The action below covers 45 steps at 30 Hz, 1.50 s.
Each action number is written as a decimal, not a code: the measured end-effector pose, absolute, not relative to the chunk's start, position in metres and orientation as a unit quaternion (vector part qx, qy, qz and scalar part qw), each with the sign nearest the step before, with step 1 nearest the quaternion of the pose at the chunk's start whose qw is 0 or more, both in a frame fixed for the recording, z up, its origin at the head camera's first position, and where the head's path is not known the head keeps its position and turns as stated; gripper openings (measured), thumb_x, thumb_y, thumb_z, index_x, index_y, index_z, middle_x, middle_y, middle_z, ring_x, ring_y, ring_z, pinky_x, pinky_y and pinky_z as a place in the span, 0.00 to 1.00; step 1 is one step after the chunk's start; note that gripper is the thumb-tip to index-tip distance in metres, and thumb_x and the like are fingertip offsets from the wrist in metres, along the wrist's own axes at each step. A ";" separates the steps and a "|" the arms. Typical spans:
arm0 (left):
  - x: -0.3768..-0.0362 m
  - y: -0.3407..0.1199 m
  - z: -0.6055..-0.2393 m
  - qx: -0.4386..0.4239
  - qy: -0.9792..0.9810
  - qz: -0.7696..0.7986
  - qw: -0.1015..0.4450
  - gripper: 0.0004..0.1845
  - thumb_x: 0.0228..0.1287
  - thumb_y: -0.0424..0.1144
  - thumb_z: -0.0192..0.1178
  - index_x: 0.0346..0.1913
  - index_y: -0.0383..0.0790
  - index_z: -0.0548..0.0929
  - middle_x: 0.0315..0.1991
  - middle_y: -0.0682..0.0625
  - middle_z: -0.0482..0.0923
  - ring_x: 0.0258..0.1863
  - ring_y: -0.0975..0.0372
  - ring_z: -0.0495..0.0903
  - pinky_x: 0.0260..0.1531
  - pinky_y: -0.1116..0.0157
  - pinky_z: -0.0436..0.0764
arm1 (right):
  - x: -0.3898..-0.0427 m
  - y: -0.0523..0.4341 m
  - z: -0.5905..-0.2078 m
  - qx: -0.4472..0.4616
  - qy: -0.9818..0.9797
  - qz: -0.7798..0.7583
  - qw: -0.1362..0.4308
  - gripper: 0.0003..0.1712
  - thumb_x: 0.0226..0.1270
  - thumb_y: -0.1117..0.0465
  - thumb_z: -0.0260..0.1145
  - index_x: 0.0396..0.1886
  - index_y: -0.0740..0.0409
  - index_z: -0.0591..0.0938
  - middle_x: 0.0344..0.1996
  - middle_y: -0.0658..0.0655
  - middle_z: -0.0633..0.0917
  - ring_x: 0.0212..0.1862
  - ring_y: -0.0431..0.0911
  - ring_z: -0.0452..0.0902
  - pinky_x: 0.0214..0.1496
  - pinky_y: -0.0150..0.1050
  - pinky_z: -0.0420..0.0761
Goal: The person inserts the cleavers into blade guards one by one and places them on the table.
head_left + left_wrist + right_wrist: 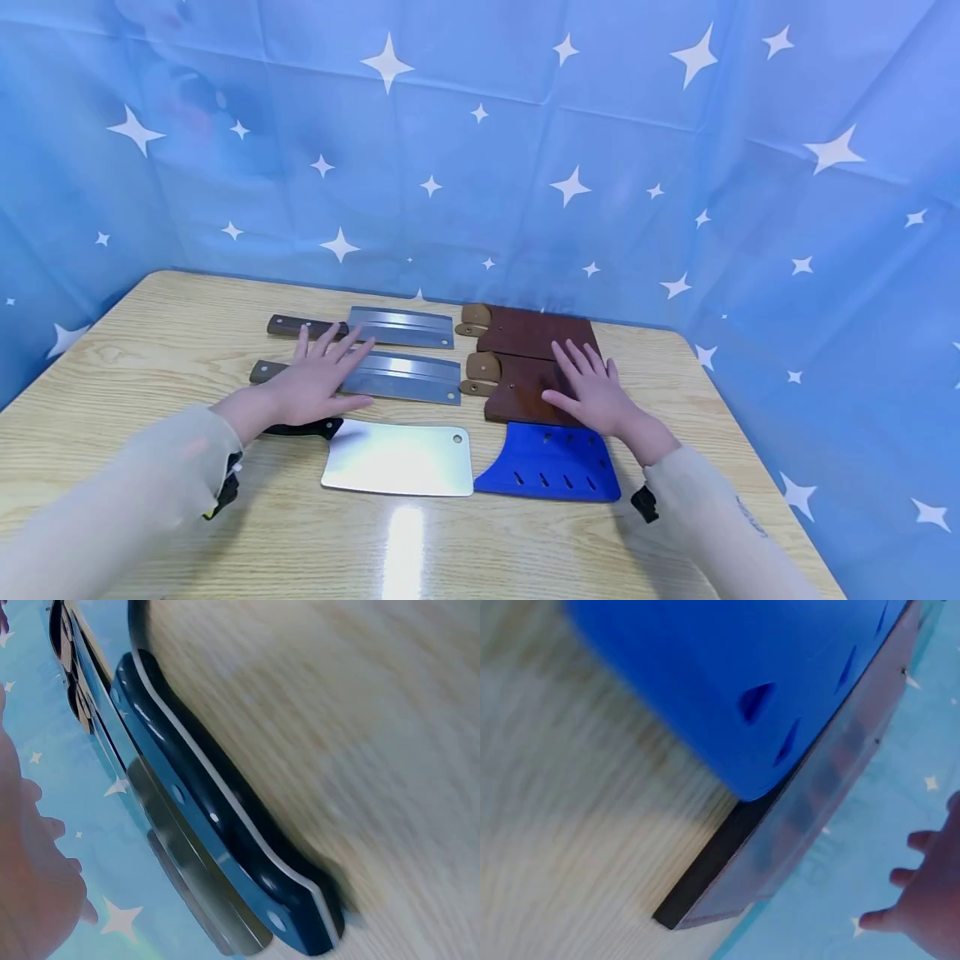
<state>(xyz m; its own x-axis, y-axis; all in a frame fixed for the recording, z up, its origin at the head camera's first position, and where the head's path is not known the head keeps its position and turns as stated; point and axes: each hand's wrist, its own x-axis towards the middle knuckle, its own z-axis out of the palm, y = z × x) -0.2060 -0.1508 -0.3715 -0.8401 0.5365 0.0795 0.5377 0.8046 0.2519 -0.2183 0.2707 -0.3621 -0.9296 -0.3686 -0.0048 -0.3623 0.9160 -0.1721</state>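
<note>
My left hand (311, 387), fingers spread, hovers palm down over the handle side of three cleavers lying in a column. The far cleaver (408, 329) and middle cleaver (412, 383) have brown handles; the near cleaver (397, 458) has a broad shiny blade and a black handle (217, 787), partly hidden by my arm in the head view. Over the right side, my right hand (596, 400) spreads its fingers above two dark brown blade sheaths, one far (536, 331) and one nearer (517, 404), each with a tan snap strap. Closest to me on that side lies a blue slotted blade cover (536, 458).
Everything lies on a light wood-grain table (300, 550), with blades pointing right toward the covers. A blue curtain (480, 150) with white stars hangs behind the table and along its sides.
</note>
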 end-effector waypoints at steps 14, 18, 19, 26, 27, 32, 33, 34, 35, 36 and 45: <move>-0.176 -0.178 -0.371 -0.292 -0.945 -0.146 -0.005 0.47 0.59 0.62 0.57 0.73 0.40 0.53 0.72 0.37 0.53 0.70 0.37 0.47 0.62 0.33 0.42 | -0.177 0.298 -0.369 -0.248 0.964 -0.096 0.016 0.48 0.63 0.41 0.60 0.74 0.57 0.51 0.72 0.68 0.50 0.70 0.69 0.46 0.62 0.71 0.50; -0.170 -0.185 -0.373 -0.294 -0.944 -0.150 -0.002 0.48 0.57 0.64 0.56 0.73 0.40 0.53 0.70 0.37 0.58 0.68 0.37 0.52 0.62 0.34 0.46 | -0.167 0.302 -0.371 -0.263 0.961 -0.085 0.018 0.50 0.60 0.41 0.62 0.74 0.58 0.53 0.72 0.69 0.51 0.69 0.69 0.48 0.61 0.70 0.53; -0.168 -0.187 -0.374 -0.295 -0.944 -0.149 0.000 0.48 0.57 0.65 0.56 0.72 0.40 0.54 0.69 0.37 0.59 0.68 0.37 0.54 0.62 0.35 0.47 | -0.165 0.302 -0.371 -0.268 0.960 -0.083 0.017 0.50 0.60 0.40 0.62 0.74 0.58 0.53 0.72 0.69 0.52 0.69 0.70 0.48 0.61 0.71 0.53; -0.158 -0.199 -0.379 -0.307 -0.941 -0.140 0.002 0.47 0.56 0.65 0.56 0.70 0.36 0.60 0.66 0.37 0.64 0.64 0.38 0.61 0.60 0.36 0.54 | -0.155 0.301 -0.376 -0.280 0.957 -0.065 0.031 0.51 0.57 0.37 0.62 0.73 0.56 0.56 0.71 0.67 0.55 0.69 0.67 0.50 0.61 0.71 0.54; -0.158 -0.201 -0.380 -0.309 -0.941 -0.137 0.003 0.46 0.57 0.65 0.56 0.69 0.35 0.60 0.65 0.36 0.65 0.63 0.37 0.62 0.59 0.37 0.56 | -0.155 0.301 -0.377 -0.280 0.957 -0.063 0.033 0.50 0.57 0.36 0.62 0.73 0.55 0.57 0.71 0.67 0.56 0.69 0.67 0.50 0.61 0.71 0.54; -0.157 -0.202 -0.386 -0.313 -0.940 -0.135 0.010 0.45 0.56 0.65 0.57 0.67 0.35 0.64 0.63 0.35 0.67 0.62 0.38 0.64 0.58 0.38 0.60 | -0.152 0.300 -0.383 -0.277 0.959 -0.041 0.040 0.48 0.56 0.34 0.61 0.71 0.53 0.61 0.71 0.66 0.57 0.69 0.67 0.50 0.62 0.70 0.53; -0.157 -0.202 -0.388 -0.314 -0.940 -0.134 0.012 0.45 0.56 0.65 0.57 0.67 0.35 0.64 0.62 0.36 0.68 0.62 0.39 0.65 0.58 0.38 0.61 | -0.151 0.300 -0.384 -0.277 0.959 -0.036 0.044 0.48 0.55 0.33 0.61 0.71 0.53 0.62 0.71 0.66 0.58 0.69 0.68 0.49 0.62 0.70 0.53; -0.156 -0.202 -0.388 -0.315 -0.940 -0.134 0.012 0.45 0.55 0.65 0.58 0.66 0.35 0.65 0.62 0.37 0.69 0.61 0.40 0.66 0.57 0.38 0.62 | -0.150 0.300 -0.385 -0.277 0.959 -0.031 0.047 0.48 0.55 0.33 0.61 0.70 0.53 0.63 0.71 0.66 0.58 0.70 0.68 0.49 0.63 0.69 0.53; -0.156 -0.203 -0.389 -0.315 -0.940 -0.133 0.011 0.44 0.55 0.65 0.58 0.66 0.35 0.66 0.61 0.37 0.70 0.60 0.41 0.67 0.56 0.38 0.63 | -0.150 0.301 -0.385 -0.276 0.959 -0.029 0.050 0.49 0.54 0.32 0.61 0.70 0.53 0.64 0.70 0.66 0.58 0.70 0.68 0.49 0.63 0.69 0.53; -0.156 -0.203 -0.390 -0.316 -0.939 -0.132 0.012 0.44 0.55 0.65 0.58 0.65 0.35 0.67 0.60 0.38 0.70 0.60 0.41 0.68 0.56 0.38 0.63 | -0.149 0.301 -0.386 -0.277 0.959 -0.028 0.052 0.49 0.54 0.31 0.61 0.70 0.53 0.64 0.70 0.66 0.58 0.70 0.68 0.49 0.63 0.69 0.53; -0.158 -0.209 -0.399 -0.334 -0.932 -0.139 0.029 0.22 0.56 0.43 0.64 0.53 0.40 0.77 0.47 0.47 0.77 0.48 0.51 0.77 0.49 0.49 0.74 | -0.141 0.305 -0.387 -0.283 0.957 -0.031 0.059 0.50 0.50 0.30 0.63 0.68 0.54 0.67 0.68 0.65 0.63 0.68 0.68 0.52 0.61 0.68 0.58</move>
